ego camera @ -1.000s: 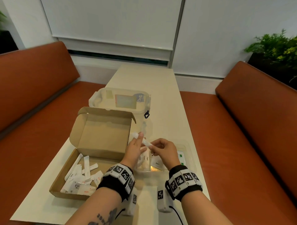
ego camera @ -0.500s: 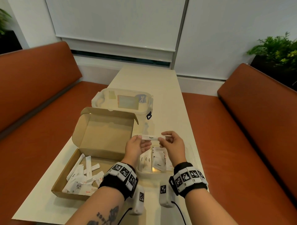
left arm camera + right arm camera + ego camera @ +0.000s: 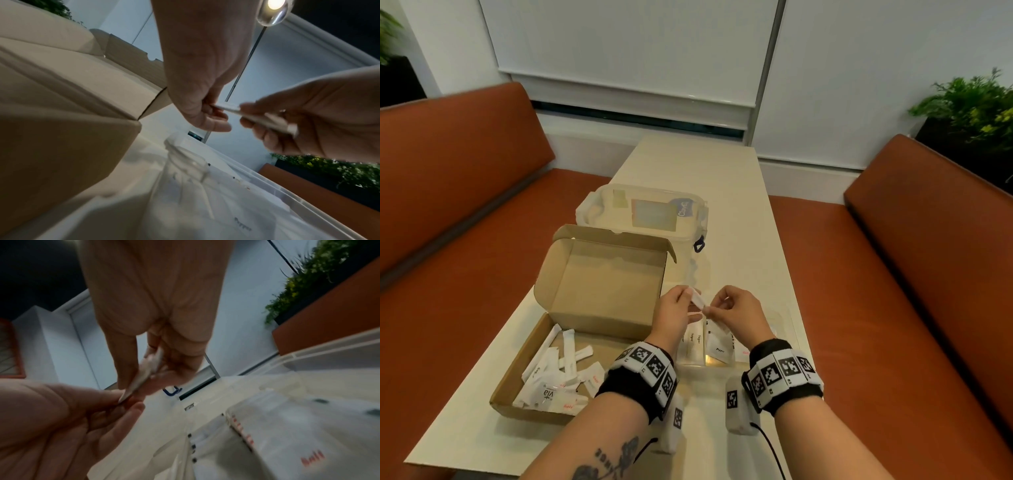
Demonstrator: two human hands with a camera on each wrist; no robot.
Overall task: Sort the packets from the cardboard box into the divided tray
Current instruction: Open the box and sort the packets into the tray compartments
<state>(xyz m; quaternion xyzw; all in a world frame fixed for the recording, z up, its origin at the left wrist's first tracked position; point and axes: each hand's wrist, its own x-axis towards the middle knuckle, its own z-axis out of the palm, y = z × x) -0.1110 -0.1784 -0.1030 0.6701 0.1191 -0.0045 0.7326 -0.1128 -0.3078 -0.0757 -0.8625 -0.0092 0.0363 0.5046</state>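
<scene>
Both hands pinch one narrow white packet (image 3: 698, 303) at opposite ends: left hand (image 3: 674, 313) at its 9 o'clock end, right hand (image 3: 739, 310) at its 3 o'clock end, fingers curled around it. Packet held in the air above the clear divided tray (image 3: 789, 320), which holds sorted sachets. Cardboard box (image 3: 541, 370), lid open, at tray's 9 o'clock; loose packets (image 3: 561, 373) inside. Clear lid (image 3: 643, 212) at 12 o'clock of box.
</scene>
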